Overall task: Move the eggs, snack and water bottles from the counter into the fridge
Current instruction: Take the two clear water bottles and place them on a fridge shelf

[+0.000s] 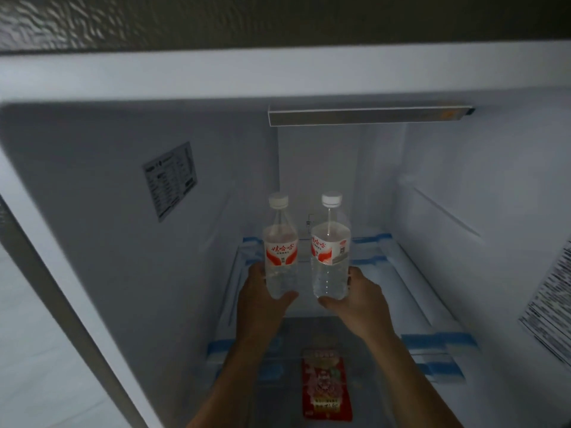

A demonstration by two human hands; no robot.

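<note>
Grips (262, 293) (358, 299) round clear (plastic) bottles (281, 251) (330, 251)

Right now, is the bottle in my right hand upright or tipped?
Upright: the bottle stands with its white cap on top, and the right hand grips its base.

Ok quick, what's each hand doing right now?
Left hand: closed around the left water bottle.
Right hand: closed around the right water bottle.
</note>
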